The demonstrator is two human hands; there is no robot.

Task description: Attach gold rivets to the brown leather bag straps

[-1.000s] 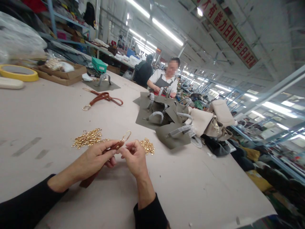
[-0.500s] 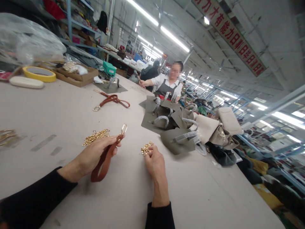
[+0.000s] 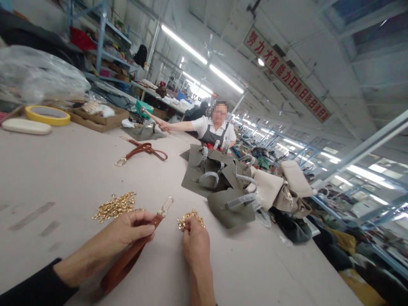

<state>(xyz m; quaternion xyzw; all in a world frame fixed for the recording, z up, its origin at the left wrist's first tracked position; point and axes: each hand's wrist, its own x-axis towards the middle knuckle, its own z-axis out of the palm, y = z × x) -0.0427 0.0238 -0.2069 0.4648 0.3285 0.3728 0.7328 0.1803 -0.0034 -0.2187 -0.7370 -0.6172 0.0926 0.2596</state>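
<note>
My left hand (image 3: 127, 231) grips a brown leather strap (image 3: 123, 265) near its end, where a gold clasp (image 3: 167, 205) sticks out past the fingertips. The rest of the strap hangs in a loop below the hand. My right hand (image 3: 196, 242) has its fingers pinched at the near edge of a small pile of gold metal pieces (image 3: 193, 213); whatever is between the fingertips is too small to make out. Just beyond my left hand lies a larger pile of gold pieces (image 3: 116, 206). Another brown strap (image 3: 142, 148) with gold hardware rests farther back on the table.
Grey-green leather panels (image 3: 200, 170) with wrapped handles and beige bags (image 3: 267, 185) cover the right back. Yellow tape (image 3: 47, 115) and a cardboard tray (image 3: 98, 121) stand at the left. Across the table (image 3: 248, 263), a person (image 3: 214, 129) stretches an arm leftward, holding a tool.
The view has tilted up, so the table things sit lower. The person across has reached farther left with the tool. My left hand still holds the strap; my right hand stays at the small pile.
</note>
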